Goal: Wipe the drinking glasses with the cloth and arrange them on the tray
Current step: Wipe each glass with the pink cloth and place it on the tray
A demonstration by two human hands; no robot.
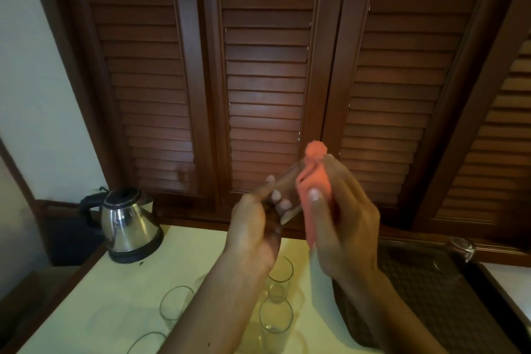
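At the bottom edge, one of the empty glasses point(149, 340) is getting cut off. My left hand point(253, 227) is gripping a glass point(283, 195) at centre frame, lying tilted, mouth aimed upper right; my right hand point(342, 224) is pinching the orange cloth point(311, 181) against it. The rim is blurring behind cloth.

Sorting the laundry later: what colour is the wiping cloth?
Salmon pink cloth, clearest in the head view, held in the right hand.
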